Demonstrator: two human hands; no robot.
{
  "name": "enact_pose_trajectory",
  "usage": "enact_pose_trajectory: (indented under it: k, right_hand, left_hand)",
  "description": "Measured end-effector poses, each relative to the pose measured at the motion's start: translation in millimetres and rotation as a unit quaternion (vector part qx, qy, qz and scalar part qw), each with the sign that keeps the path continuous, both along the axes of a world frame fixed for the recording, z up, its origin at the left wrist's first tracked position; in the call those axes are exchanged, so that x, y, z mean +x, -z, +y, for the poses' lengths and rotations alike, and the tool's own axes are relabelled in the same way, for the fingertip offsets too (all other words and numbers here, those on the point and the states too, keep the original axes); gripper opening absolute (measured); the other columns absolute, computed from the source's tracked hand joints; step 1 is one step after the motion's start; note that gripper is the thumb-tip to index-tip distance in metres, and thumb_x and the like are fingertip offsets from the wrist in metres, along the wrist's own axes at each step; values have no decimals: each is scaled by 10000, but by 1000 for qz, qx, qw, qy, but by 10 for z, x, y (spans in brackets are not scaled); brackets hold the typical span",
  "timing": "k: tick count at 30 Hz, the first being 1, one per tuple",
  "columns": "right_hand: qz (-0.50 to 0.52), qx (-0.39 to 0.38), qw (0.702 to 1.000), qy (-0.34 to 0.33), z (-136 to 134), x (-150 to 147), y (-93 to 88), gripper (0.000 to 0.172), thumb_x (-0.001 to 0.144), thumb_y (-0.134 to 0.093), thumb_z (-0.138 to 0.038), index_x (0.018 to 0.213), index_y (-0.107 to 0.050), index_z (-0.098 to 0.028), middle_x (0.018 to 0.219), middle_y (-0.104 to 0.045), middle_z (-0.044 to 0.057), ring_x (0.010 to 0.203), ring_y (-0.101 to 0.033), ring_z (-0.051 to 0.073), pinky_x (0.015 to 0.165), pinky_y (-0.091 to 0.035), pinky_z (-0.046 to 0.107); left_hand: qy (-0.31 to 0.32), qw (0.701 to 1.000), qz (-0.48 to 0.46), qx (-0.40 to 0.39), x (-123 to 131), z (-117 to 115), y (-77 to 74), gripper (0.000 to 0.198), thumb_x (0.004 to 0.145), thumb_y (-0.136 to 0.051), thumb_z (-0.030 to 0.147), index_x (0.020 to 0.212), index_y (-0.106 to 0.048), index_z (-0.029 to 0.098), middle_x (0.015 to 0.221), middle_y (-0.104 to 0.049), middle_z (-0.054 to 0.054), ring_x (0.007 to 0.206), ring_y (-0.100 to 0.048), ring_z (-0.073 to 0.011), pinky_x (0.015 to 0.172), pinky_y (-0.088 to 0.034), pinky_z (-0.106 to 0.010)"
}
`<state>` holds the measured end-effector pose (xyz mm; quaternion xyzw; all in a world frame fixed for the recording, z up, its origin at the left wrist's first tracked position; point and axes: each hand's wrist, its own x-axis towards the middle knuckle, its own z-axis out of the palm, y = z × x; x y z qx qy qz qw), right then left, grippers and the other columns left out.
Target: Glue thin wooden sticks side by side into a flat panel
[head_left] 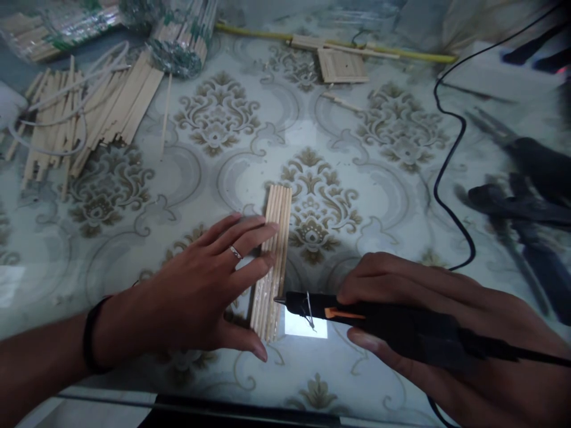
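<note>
My left hand (203,285) lies flat with its fingers stretched out, pressing on a small panel of wooden sticks (275,232) laid side by side on the table. My right hand (450,333) is closed round a black glue gun (383,321) with an orange trigger. The gun's nozzle points left and touches the right edge of the panel near its lower end. The gun's black cable (450,154) runs up the right side of the table.
A patterned glass-topped table (312,148) carries loose wooden sticks (89,113) and white cable at the far left. Bagged stick bundles (182,35) lie at the back. A finished stick panel (341,64) and a yellow rod sit at the back centre. Pliers and black tools (521,178) lie at right.
</note>
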<state>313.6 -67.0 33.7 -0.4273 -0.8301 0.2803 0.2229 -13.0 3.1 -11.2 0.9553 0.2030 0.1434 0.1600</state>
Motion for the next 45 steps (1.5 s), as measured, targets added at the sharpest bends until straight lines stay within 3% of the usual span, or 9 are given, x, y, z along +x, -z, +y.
enact_pose_trajectory:
  k: [13, 18, 32, 41, 45]
  right_hand:
    - [-21, 19, 1000, 7, -6, -3, 29, 179, 1127, -604, -227, 1214, -662, -373, 986, -793, -17, 782, -815, 201, 623, -663, 316]
    - [-1, 0, 1000, 8, 6, 4, 55, 115, 1147, -617, -268, 1196, -665, -360, 972, -769, -14, 725, -781, 182, 624, -645, 307]
    - [-2, 11, 1000, 4, 47, -20, 23, 181, 1121, -606, -209, 1205, -660, -361, 970, -773, -29, 740, -790, 164, 641, -664, 275]
    - [-6, 8, 1000, 3, 21, -1, 31, 127, 1143, -600, -262, 1201, -655, -361, 961, -771, -16, 721, -780, 181, 614, -665, 307]
    - [-17, 15, 1000, 9, 59, -37, 7, 167, 1114, -601, -229, 1202, -641, -365, 956, -784, -27, 713, -788, 172, 598, -666, 295]
  left_hand:
    - [0, 1000, -1, 21, 5, -2, 5, 991, 965, -710, 987, 1463, -617, 135, 1704, -636, -311, 1674, -584, -488, 1444, -446, -690]
    - [-2, 1000, -6, 19, 3, -6, 12, 979, 960, -742, 969, 1469, -609, 143, 1706, -640, -302, 1670, -590, -484, 1445, -446, -688]
    - [-1, 1000, 4, 16, 1, -7, -2, 1016, 934, -774, 968, 1489, -612, 133, 1721, -618, -311, 1672, -582, -498, 1447, -440, -693]
    - [-3, 1000, -11, 1, 11, -11, 14, 1002, 909, -838, 933, 1472, -630, 131, 1715, -621, -319, 1675, -574, -504, 1443, -436, -711]
    - [-7, 1000, -7, 8, 7, -22, 24, 998, 930, -786, 962, 1476, -622, 142, 1732, -613, -302, 1677, -575, -490, 1457, -425, -690]
